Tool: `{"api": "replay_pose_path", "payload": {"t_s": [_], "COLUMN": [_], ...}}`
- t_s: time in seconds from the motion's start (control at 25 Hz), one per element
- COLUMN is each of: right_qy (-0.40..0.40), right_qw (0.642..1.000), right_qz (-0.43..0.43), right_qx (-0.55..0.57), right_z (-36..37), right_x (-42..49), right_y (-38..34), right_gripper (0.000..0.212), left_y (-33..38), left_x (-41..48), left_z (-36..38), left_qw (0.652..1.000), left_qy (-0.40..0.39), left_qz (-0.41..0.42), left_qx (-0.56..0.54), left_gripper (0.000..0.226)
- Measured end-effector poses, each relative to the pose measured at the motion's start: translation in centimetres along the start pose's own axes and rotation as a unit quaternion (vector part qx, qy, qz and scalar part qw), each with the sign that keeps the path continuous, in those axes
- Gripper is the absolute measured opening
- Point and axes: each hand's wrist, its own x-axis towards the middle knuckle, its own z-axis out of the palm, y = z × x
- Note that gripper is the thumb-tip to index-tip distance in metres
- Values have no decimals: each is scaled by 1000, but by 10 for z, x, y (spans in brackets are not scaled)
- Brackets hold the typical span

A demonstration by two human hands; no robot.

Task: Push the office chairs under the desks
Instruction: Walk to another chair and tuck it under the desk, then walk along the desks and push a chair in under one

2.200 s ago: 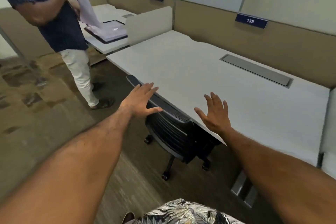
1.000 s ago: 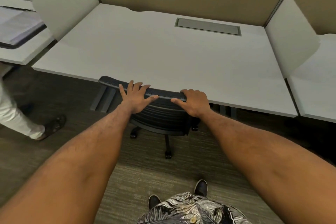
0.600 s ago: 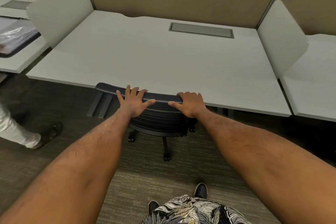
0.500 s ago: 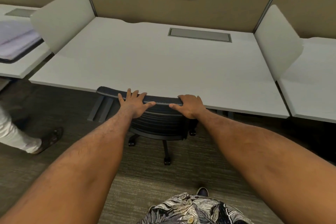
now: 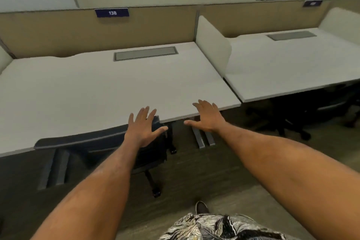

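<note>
A black office chair stands tucked against the front edge of the white desk marked 138, its backrest top level with the desk edge and its seat hidden beneath. My left hand hovers open over the right end of the backrest, fingers spread. My right hand is open too, off the chair, in front of the desk's right front corner. A second dark chair sits in shadow under the neighbouring desk on the right.
White divider panels separate the desks, and a tan partition runs behind them. Grey desk legs stand under the right corner and others at the left. Carpeted floor lies in front of me.
Both hands have come off the chair's backrest and opened. My view has swung to the right, so the chair now lies left of centre and the neighbouring desk shows.
</note>
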Motion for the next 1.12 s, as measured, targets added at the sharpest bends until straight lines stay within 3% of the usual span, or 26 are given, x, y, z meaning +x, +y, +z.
{"api": "replay_pose_path", "payload": {"t_s": [0.16, 0.36, 0.64, 0.8, 1.12], "right_qy": [12, 4, 12, 2, 91], "right_qw": [995, 974, 951, 945, 919], "right_qz": [99, 218, 293, 313, 377], "right_qx": [3, 57, 101, 96, 68], "right_z": [-8, -4, 0, -10, -73], "right_x": [-52, -116, -177, -200, -223], "right_y": [73, 183, 356, 453, 611], "right_gripper": [107, 104, 97, 97, 98], "left_y": [85, 173, 324, 424, 632], "left_x": [36, 66, 135, 171, 263], "left_z": [15, 32, 73, 104, 109], "left_qw": [996, 987, 989, 986, 937], "left_qy": [-22, -56, -97, -87, -36], "left_qz": [91, 145, 112, 143, 338], "left_qx": [5, 36, -17, -7, 77], "left_gripper": [94, 96, 83, 85, 102]}}
